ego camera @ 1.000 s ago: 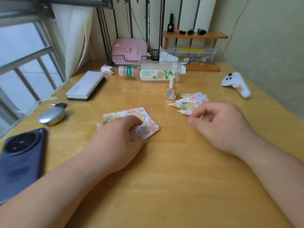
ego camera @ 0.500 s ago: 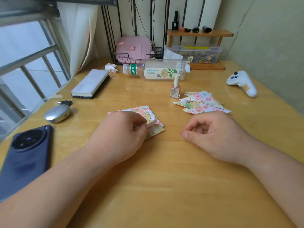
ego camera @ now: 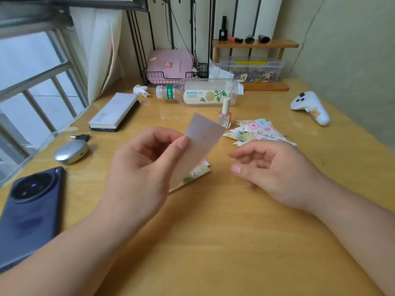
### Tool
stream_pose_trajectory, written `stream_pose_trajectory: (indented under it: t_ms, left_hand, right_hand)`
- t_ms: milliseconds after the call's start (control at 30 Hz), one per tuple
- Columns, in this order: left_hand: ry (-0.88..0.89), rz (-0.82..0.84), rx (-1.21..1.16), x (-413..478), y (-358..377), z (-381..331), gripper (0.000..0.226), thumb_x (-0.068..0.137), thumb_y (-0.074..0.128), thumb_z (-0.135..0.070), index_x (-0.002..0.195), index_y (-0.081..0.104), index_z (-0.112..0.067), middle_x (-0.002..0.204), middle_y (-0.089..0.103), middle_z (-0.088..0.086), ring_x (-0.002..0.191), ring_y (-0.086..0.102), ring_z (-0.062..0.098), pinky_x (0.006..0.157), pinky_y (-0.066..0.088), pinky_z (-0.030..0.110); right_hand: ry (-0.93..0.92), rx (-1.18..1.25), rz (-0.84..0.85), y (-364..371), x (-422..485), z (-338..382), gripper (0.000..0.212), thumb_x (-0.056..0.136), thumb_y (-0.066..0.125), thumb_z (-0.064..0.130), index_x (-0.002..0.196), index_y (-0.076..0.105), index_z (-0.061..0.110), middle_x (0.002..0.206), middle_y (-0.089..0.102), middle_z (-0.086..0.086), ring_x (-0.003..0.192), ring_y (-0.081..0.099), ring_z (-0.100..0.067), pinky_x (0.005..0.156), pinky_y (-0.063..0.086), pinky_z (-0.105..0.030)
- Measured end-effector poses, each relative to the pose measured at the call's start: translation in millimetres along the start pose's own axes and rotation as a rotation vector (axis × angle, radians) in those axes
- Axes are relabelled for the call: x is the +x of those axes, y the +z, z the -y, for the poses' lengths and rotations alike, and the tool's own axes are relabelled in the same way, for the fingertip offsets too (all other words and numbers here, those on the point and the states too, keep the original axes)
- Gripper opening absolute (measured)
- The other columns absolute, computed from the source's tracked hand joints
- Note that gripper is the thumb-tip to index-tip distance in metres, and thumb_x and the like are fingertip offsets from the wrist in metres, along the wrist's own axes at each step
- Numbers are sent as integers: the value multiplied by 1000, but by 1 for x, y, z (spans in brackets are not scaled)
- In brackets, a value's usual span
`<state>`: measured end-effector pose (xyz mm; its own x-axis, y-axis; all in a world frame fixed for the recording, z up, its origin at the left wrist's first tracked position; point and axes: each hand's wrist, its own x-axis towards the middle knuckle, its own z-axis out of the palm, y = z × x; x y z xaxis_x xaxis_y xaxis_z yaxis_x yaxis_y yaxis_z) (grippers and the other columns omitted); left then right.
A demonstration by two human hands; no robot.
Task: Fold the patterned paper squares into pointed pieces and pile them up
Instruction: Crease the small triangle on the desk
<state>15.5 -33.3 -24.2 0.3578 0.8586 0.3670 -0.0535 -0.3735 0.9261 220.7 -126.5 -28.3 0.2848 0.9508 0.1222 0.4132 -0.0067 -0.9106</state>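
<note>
My left hand (ego camera: 139, 167) pinches one paper square (ego camera: 201, 142), plain side toward me; my right hand (ego camera: 271, 169) is empty, fingers (ego camera: 245, 153) loosely curled. I must align corners exactly before creasing.

We are holding one paper square (ego camera: 203, 139) over the stack (ego camera: 199, 172); folded pieces (ego camera: 259, 131) are lying right, before the bottle (ego camera: 198, 95).

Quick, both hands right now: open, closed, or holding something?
Left hand: pinching one raised patterned paper square, pale back toward the camera.
Right hand: open, fingers loosely curled, holding nothing.
</note>
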Motion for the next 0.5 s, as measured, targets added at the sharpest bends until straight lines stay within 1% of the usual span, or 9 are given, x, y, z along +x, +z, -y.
stream_pose_trajectory:
  t_ms: [33, 67, 133, 200, 267, 333, 400, 433, 500]
  left_hand:
    - [-121, 5, -179, -2, 3, 0, 13, 82, 80, -31, 76, 72, -23, 73, 68, 1, 69, 57, 19, 67, 45, 33]
    - [-215, 19, -297, -3, 5, 2, 11, 80, 82, -28, 76, 73, -22, 75, 67, 5, 72, 54, 23, 68, 42, 37]
    - [-308, 42, -423, -3, 10, 4, 9, 78, 80, -19, 80, 71, -19, 73, 64, 8, 72, 49, 25, 65, 41, 32]
    - [-342, 62, -479, -2, 12, 5, 19, 73, 73, -11, 90, 64, -12, 69, 65, 7, 63, 56, 21, 59, 47, 26]
    - [-352, 92, -485, -3, 11, 5, 35, 69, 71, -4, 100, 56, -9, 67, 67, 4, 58, 63, 17, 55, 52, 26]
    - [-361, 155, -432, -4, 9, 4, 46, 68, 73, 1, 108, 51, -7, 68, 65, 8, 57, 64, 20, 52, 53, 29]
    - [-411, 238, -332, -5, 6, 3, 52, 73, 75, 3, 117, 49, -6, 74, 61, 22, 56, 64, 28, 50, 52, 31]
    - [-442, 276, -275, -5, 6, 3, 49, 78, 74, 2, 119, 51, -6, 76, 60, 26, 56, 64, 30, 49, 52, 32]
    - [-466, 336, -151, -4, 5, 3, 27, 88, 70, -2, 113, 59, -3, 74, 64, 24, 56, 63, 29, 47, 51, 31]
  right_hand:
    - [26, 92, 4, 0, 0, 2, 28, 79, 79, 15, 106, 70, 11, 87, 69, -15, 61, 60, -12, 50, 47, -19]
    - [53, 165, 16, 0, -1, 5, 35, 77, 80, 19, 109, 69, 9, 88, 68, -10, 61, 59, -14, 46, 43, -15]
    - [95, 248, 42, -3, -1, 7, 39, 73, 83, 27, 104, 70, 9, 76, 66, -1, 57, 54, -16, 41, 36, -15]
    - [146, 296, 33, -5, -1, 9, 30, 69, 81, 26, 90, 70, 8, 63, 59, -1, 52, 47, -14, 39, 32, -15]
    - [176, 324, 38, -6, -1, 10, 19, 71, 74, 22, 79, 67, 6, 59, 53, -1, 48, 40, -13, 39, 29, -15]
    - [191, 351, 51, -7, -3, 14, 11, 77, 70, 14, 75, 64, 6, 52, 50, 1, 44, 36, -11, 39, 28, -16]
    - [222, 398, 60, -10, -3, 15, 12, 84, 66, 4, 72, 63, 4, 50, 57, 0, 40, 48, -9, 40, 36, -15]
    - [237, 394, 79, -13, -4, 16, 11, 83, 67, 3, 72, 64, 4, 55, 63, -3, 43, 55, -10, 42, 41, -15]
    - [252, 282, 140, -17, -5, 17, 8, 79, 72, 5, 74, 66, 4, 62, 65, -6, 48, 58, -10, 46, 44, -16]
